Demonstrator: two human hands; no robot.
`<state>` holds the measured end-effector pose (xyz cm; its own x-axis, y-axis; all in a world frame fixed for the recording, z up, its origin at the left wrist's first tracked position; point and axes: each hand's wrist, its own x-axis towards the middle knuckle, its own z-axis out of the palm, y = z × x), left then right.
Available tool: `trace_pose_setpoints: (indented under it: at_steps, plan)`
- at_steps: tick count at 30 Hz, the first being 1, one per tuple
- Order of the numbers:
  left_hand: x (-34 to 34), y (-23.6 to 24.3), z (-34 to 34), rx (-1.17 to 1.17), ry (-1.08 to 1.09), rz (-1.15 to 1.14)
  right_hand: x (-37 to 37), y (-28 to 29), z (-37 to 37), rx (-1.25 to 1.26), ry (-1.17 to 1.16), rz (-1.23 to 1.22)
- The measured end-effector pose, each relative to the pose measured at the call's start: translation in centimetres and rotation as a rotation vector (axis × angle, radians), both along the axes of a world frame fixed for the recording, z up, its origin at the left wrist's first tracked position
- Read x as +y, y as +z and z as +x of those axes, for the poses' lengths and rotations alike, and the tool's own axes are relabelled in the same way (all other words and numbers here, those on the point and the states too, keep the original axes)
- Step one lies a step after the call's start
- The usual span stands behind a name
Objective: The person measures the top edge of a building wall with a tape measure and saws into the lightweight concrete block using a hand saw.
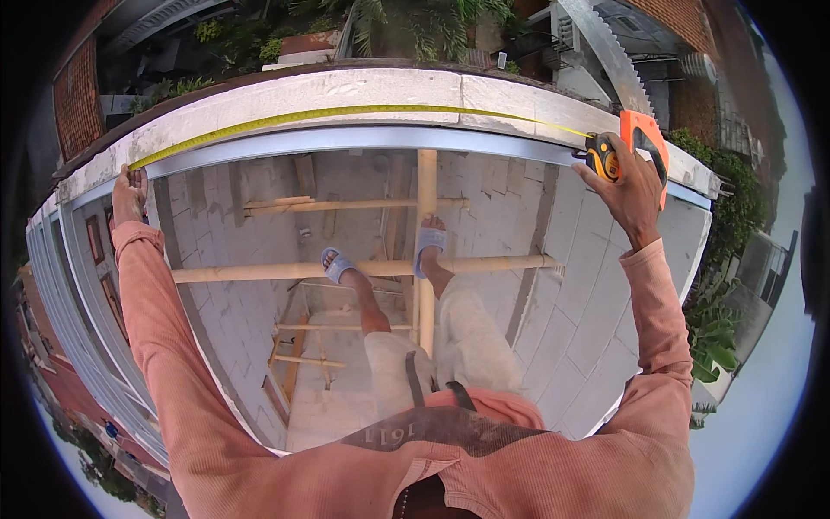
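Note:
My left hand (130, 195) pinches the end of a yellow tape blade (328, 110) at the wall's left corner. The blade stretches along the white block wall top (380, 89), bowing slightly, to a black and yellow tape measure (603, 157) at the right. My right hand (629, 186) grips that case, thumb on its near side. Right behind it is a handsaw with an orange handle (647, 143), its toothed blade (609, 56) pointing away past the wall. I cannot tell whether my fingers touch the saw. A silvery metal channel (363, 138) runs just inside the wall top.
My sandaled feet stand on bamboo poles (363, 269) crossing an upright pole (427, 329), high over a floor far below. Grey block walls (588, 251) surround the drop. Metal rails (82, 294) lie at the left. Roofs and plants (415, 26) lie beyond the wall.

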<state>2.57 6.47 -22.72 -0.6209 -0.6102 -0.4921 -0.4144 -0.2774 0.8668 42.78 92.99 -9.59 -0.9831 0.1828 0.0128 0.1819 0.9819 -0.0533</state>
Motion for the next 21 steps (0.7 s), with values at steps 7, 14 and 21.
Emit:
trace_pose_setpoints:
  at_steps: [7,14,21]
  plan:
    - [3.6,-12.0,-1.6,0.026,-0.053,0.138,2.6,3.2,0.7,-0.112,-0.053,0.193]
    - [1.7,-12.5,-2.3,0.068,-0.113,0.131,2.9,3.2,1.0,-0.162,0.014,0.261]
    - [3.1,-10.3,-1.6,0.092,-0.131,0.129,3.0,2.5,1.4,-0.066,0.009,0.214]
